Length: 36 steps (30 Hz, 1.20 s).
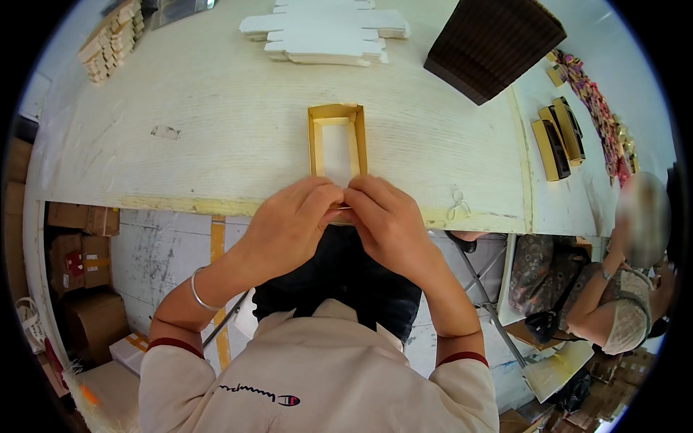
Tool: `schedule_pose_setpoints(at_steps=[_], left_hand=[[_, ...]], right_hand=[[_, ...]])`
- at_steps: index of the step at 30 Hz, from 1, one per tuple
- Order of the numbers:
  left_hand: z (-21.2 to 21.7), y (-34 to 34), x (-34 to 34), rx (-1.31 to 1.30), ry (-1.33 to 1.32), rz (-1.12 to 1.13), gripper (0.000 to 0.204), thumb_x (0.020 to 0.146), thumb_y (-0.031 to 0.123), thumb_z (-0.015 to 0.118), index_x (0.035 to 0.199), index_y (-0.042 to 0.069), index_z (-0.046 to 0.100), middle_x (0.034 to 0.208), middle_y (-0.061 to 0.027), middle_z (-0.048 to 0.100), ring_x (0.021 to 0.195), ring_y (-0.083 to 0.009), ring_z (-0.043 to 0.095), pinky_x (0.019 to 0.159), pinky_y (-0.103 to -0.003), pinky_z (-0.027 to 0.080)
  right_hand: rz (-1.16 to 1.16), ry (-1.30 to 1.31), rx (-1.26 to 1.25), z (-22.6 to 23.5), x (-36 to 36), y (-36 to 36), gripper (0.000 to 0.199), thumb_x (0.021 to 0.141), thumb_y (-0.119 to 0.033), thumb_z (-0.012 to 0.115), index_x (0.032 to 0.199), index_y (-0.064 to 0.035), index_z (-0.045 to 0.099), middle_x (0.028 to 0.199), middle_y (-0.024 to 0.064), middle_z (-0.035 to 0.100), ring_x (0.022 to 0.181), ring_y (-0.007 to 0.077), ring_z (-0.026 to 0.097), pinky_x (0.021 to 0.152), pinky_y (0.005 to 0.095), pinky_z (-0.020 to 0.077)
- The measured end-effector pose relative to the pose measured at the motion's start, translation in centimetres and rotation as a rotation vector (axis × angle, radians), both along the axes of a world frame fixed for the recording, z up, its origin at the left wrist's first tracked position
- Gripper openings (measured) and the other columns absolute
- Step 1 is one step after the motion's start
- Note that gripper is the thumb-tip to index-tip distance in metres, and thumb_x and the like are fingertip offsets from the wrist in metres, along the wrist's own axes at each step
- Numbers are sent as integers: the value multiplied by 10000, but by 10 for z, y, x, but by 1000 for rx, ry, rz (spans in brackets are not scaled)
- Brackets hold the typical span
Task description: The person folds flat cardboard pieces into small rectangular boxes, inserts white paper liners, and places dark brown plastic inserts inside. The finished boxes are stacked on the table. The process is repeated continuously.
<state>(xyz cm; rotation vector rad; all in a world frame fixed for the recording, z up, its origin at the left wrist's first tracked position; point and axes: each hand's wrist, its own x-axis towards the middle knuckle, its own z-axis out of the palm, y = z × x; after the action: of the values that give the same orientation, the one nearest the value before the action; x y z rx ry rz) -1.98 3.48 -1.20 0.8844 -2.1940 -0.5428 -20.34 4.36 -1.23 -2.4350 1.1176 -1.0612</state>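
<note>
A small open box (313, 137) with gold walls and a white floor lies at the near edge of the table, its long sides pointing away from me. Both my hands meet at its near end. My left hand (299, 209) pinches the left part of that end, fingertips together. On the right part, my right hand (382, 213) grips in the same way. The thumbs and the box's near wall are mostly hidden behind my fingers.
Flat white card blanks (325, 32) are stacked at the far middle. Dark brown stacked pieces (494, 47) stand far right, pale strips (112, 43) far left. Gold boxes (552, 148) with dark contents lie at right, near a seated person (613, 303). A thin loop (458, 206) lies near the edge.
</note>
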Motion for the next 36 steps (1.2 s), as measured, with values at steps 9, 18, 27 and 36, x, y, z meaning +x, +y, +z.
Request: schedule_pose_setpoints(at_steps=[9,18,27,36], left_hand=[[30,-11,11,378,-122,-36,124,851,71,632,908,36,528,788,-122,598,722,-320,570,668,-385,464],[36,-23,30,-19,-357,-145,301,721,267,776,858,91,574,1039,-93,575,899,-281,542,891,-400,430],[29,-25,34,42,-227,-99,547,696,40,736,1185,113,502,1457,-165,389,1261,-394,449,1016,-428,409],[32,-29,40,178,-168,-58,621,695,55,748,1253,103,481,1448,-155,393,1256,-374,448,996,-419,413]], right_hand=[[110,42,386,26,-7,-10,211,768,9,647,968,-30,594,971,106,565,778,279,596,649,366,491],[122,70,446,38,-57,-41,530,755,-1,717,1259,-62,565,1020,86,587,843,224,530,754,315,466],[114,35,410,20,-47,-34,621,751,32,711,1325,-70,497,870,151,600,691,239,546,696,303,471],[226,-55,528,32,-46,-36,838,746,41,715,1462,-95,301,1278,153,463,1038,305,519,882,348,465]])
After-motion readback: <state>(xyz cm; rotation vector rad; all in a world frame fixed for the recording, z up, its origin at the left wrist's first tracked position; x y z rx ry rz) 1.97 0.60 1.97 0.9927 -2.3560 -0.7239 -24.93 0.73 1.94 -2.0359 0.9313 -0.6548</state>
